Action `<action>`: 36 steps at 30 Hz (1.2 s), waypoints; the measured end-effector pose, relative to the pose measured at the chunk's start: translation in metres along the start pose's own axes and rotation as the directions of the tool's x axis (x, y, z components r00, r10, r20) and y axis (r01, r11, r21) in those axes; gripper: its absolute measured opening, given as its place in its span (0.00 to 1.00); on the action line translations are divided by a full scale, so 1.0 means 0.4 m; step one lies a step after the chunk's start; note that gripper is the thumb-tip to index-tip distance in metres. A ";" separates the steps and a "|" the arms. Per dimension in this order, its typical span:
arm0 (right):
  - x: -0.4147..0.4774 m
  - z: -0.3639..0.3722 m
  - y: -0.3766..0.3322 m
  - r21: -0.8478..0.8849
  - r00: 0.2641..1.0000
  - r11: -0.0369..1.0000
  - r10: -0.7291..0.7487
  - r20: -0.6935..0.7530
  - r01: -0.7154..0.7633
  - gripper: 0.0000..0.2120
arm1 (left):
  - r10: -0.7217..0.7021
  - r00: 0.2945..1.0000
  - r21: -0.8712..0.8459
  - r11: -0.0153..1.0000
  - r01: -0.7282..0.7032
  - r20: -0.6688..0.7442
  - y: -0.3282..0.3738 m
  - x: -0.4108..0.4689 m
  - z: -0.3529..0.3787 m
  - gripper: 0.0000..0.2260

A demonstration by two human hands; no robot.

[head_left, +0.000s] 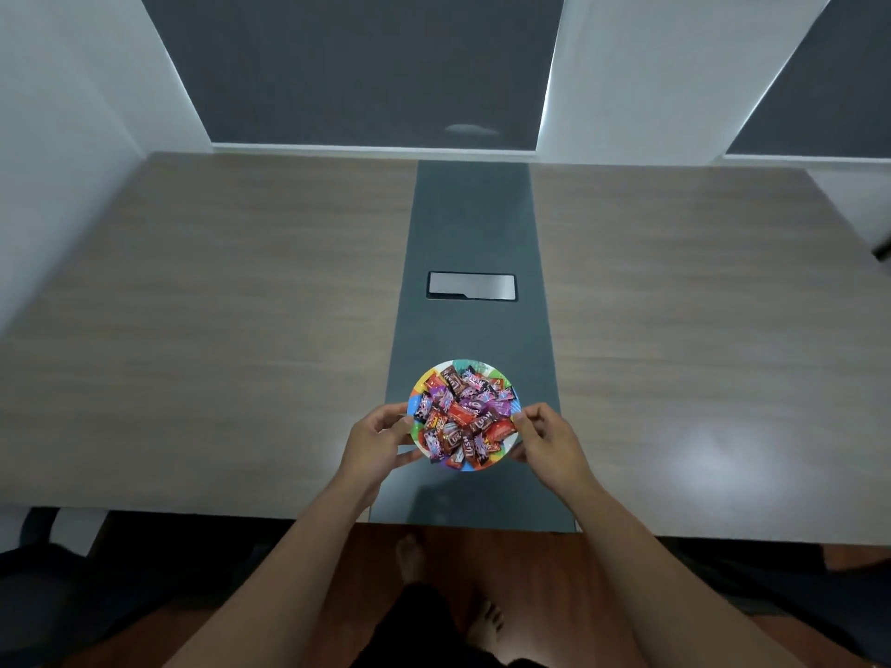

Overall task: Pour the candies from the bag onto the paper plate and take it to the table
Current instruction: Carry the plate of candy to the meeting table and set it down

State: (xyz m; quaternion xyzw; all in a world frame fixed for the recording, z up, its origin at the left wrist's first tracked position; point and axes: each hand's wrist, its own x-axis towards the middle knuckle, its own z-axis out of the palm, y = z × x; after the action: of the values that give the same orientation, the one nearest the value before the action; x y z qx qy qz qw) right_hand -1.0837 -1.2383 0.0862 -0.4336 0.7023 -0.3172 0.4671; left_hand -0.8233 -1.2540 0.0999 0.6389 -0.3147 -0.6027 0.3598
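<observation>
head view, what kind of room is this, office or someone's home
Probably an office meeting room: a long wood-look conference table with a dark centre strip, a flush cable hatch set in it, and grey roller blinds behind.

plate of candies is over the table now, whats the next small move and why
Probably let go and draw both hands back. The paper plate, heaped with candies, seems to sit on the dark centre strip of the table, with the left hand and right hand pinching its opposite rims.
</observation>
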 end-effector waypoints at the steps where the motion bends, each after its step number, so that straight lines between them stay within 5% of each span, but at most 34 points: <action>1: 0.025 -0.003 -0.009 -0.001 1.000 1.000 -0.002 0.002 0.002 0.11 | -0.001 1.000 0.004 1.000 0.001 0.000 0.013 0.027 0.006 0.07; 21: 0.559 0.016 -0.132 0.015 0.992 0.995 0.099 -0.082 -0.098 0.11 | -0.034 0.996 0.156 0.988 0.022 0.077 0.255 0.598 0.102 0.08; 36: 1.026 -0.003 -0.115 -0.163 0.991 0.978 0.127 -0.040 -0.131 0.10 | -0.092 0.996 0.217 0.972 0.094 -0.020 0.291 1.020 0.231 0.09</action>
State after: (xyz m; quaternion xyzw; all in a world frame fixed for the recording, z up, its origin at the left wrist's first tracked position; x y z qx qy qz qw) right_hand -1.1472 -1.6293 -0.0304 -0.4196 0.7596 -0.2334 0.4387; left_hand -0.8809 -1.6655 -0.0257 0.6914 -0.3469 -0.5778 0.2605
